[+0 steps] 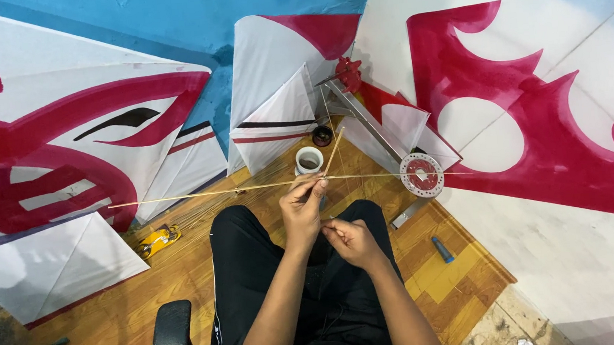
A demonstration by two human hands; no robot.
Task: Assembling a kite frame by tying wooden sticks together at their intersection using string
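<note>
Above the wooden floor [150,309], the left hand [302,208] pinches crossed sticks [250,189], longest lying left-right.

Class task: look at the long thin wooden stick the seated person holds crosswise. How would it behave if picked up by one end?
The long thin wooden stick probably weighs very little: the left hand alone pinches it. It is so slender and long that it would likely flex and droop. It may also snap if bent hard.
</note>
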